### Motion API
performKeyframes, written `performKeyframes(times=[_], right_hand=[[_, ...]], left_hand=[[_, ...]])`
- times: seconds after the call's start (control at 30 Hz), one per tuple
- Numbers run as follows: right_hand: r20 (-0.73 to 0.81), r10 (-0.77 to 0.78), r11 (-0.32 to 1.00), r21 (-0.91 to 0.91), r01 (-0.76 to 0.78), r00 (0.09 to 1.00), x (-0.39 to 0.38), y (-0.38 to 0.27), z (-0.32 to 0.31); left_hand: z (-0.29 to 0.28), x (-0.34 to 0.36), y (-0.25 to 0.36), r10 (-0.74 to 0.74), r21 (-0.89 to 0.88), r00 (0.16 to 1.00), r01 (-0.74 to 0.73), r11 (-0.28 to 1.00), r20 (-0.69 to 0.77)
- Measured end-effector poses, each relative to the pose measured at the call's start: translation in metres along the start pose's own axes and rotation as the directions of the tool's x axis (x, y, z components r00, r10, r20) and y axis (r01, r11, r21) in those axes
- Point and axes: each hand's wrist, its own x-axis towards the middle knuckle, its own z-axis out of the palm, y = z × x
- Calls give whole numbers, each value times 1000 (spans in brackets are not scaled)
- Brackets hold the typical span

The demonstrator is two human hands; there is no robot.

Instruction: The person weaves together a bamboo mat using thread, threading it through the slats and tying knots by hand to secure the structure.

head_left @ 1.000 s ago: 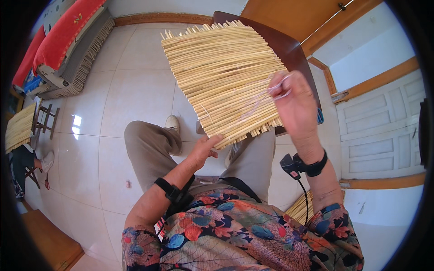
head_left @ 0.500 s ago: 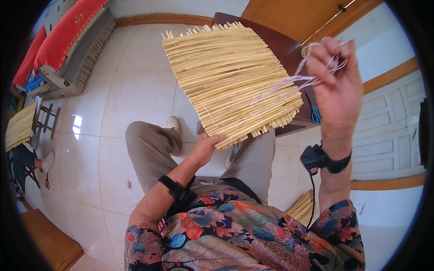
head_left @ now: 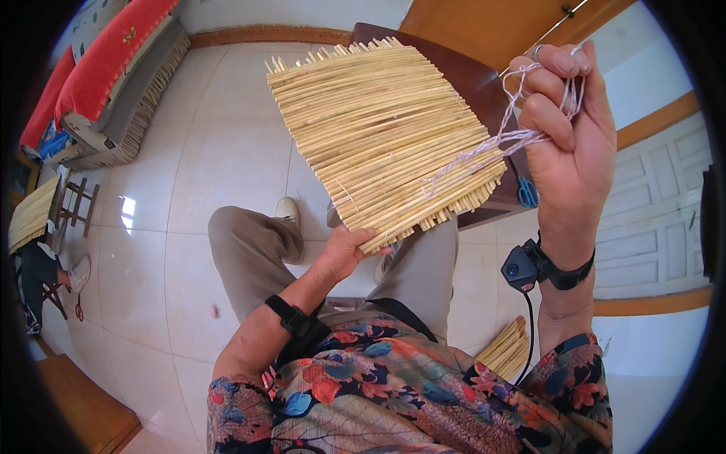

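The left hand (head_left: 345,253) grips the stick mat (head_left: 378,113) at its near edge. The right hand (head_left: 575,136) clasps pale string (head_left: 522,137).

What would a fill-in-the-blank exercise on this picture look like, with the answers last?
The ____ hand grips the stick mat.
The right hand holds string and wears a metal ____ on one finger.
The scissors right of the mat have ____ handles.
The sofa cover is mainly ____.
Missing words: left; ring; blue; red.
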Motion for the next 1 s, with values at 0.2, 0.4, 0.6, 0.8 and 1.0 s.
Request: performKeyframes(times=[0.2,0.4,0.6,0.8,1.0], right_hand=[[-77,-151,979,-147,139,986,0,-17,37],[244,-37,983,-165,79,969,30,-23,56],[141,-62,998,-1,62,988,18,-3,79],[69,-89,996,9,88,994,3,7,80],[77,-113,993,-8,114,991,0,5,81]], left_hand=[[-1,0,1,4,69,1000,-2,998,-22],[0,-1,1,22,84,999,-18,996,-48],[7,-1,3,-5,73,999,7,997,-34],[10,1,-6,72,-6,995,-73,997,-71],[4,5,-11,86,-5,992,-87,996,-88]])
